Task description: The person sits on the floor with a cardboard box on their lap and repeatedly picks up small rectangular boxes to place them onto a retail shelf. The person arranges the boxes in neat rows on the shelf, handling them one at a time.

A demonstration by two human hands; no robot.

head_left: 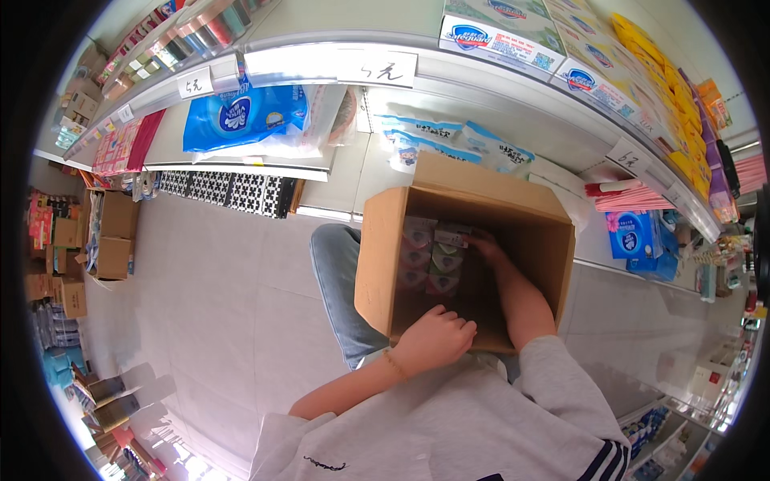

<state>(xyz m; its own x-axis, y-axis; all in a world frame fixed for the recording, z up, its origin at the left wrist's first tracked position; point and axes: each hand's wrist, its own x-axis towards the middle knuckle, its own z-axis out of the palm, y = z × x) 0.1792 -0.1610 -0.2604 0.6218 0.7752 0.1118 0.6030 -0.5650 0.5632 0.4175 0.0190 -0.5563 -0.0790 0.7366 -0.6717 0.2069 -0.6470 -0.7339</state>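
Note:
An open cardboard carton (376, 258) stands before me, its flaps folded outward. Inside it, against the left side, small soap boxes (415, 258) are stacked in two columns. My right hand (486, 248) reaches deep into the carton, with its fingers on the end of a pale soap box (451, 235) at the top of the right column. My left hand (436, 337) is over the carton's near rim with its fingers curled; the palm side is hidden. The carton's right part is in shadow.
Above the carton runs a shelf edge (385, 72) with handwritten price cards and Safeguard soap packs (499, 45). Blue-and-white bags (433, 141) lie on the lower shelf behind the carton. Blue Vinda packs (246, 117) sit left, more tissue packs (634, 237) right. My knee (337, 282) is beside the carton.

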